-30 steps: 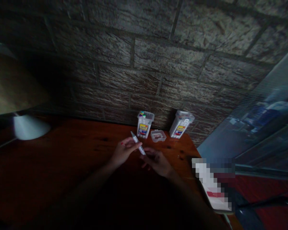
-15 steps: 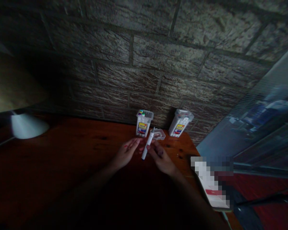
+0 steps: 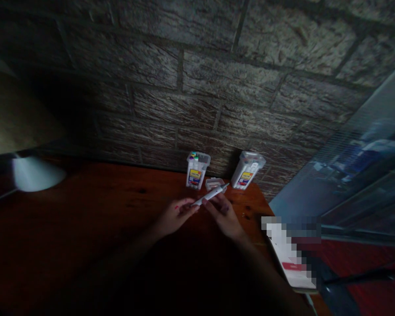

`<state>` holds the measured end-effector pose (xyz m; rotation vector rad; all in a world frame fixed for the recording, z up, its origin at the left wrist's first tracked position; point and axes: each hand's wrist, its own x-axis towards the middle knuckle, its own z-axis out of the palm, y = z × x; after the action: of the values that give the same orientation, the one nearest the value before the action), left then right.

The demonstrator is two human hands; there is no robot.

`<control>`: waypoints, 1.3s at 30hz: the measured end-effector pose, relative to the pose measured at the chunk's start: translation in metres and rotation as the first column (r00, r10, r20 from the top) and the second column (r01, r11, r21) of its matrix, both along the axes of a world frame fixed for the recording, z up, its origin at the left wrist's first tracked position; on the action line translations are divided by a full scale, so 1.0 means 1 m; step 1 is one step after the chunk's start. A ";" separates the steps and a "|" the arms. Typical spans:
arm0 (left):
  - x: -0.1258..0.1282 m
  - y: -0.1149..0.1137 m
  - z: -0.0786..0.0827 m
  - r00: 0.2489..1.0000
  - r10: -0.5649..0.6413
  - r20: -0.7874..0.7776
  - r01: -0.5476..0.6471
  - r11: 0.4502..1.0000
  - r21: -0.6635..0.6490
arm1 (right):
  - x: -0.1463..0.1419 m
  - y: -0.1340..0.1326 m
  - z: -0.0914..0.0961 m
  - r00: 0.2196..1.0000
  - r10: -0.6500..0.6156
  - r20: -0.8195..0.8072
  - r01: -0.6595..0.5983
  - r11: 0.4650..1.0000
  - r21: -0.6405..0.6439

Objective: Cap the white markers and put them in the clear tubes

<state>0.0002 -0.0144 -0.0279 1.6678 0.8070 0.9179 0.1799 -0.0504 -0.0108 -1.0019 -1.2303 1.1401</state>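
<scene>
A white marker (image 3: pixel 210 194) slants up to the right between my hands, its grey tip end pointing toward the right. My right hand (image 3: pixel 224 216) pinches it near the middle with thumb and fingers. At its lower left end, the fingers of my left hand (image 3: pixel 175 216) close on the marker. Behind it stands an open clear marker case (image 3: pixel 197 172) with a yellow label and a few coloured marker ends showing at the top. A clear plastic lid (image 3: pixel 213 182) lies beside that case, partly hidden by the marker.
Another clear marker case (image 3: pixel 247 170) stands to the right, against the stone block wall (image 3: pixel 200 105). On the left is a lamp with a white base (image 3: pixel 37 173). A white, partly blurred-out object (image 3: pixel 291 259) lies at the right edge of the wooden table (image 3: pixel 118 193).
The marker has turned from nearly upright to a flatter slant, its tip swinging right. My left hand, apart from the marker before, now holds its lower end.
</scene>
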 end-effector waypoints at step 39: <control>-0.001 -0.022 0.001 0.945 -0.307 -0.111 0.323 0.929 0.182 | -0.010 -0.004 0.002 0.981 -0.186 0.059 0.195 0.929 -0.314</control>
<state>-0.0010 -0.0364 -0.0273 1.9514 0.4895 0.7257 0.1698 -0.0549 -0.0090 -1.3543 -0.9615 1.1958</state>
